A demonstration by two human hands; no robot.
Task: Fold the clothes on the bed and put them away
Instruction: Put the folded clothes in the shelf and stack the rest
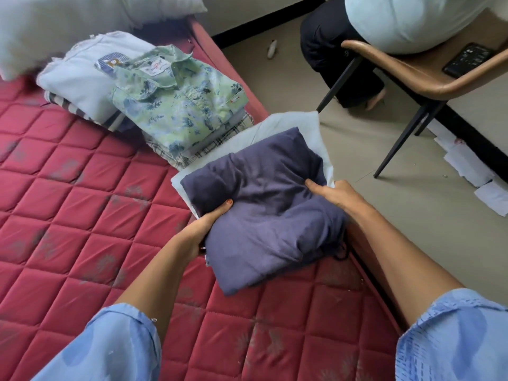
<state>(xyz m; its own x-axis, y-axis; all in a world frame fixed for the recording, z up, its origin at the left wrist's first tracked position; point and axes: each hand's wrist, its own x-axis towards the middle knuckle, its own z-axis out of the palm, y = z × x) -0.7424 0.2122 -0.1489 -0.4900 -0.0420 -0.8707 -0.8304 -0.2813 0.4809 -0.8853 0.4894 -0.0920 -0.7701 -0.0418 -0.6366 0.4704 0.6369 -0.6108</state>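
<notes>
Both hands [270,213] around folded navy garment [264,210]

A bedroom: a red quilted mattress [82,202], a pillow [55,26] and a chair [417,75] beside it.

The fingers of both the left hand [204,225] and the right hand [334,195] are hiding under the purple bundle [264,210]. Upper right, a seated person [406,20] is getting cropped by the frame edge, and the pillow [82,17] upper left is blurring out.
</notes>
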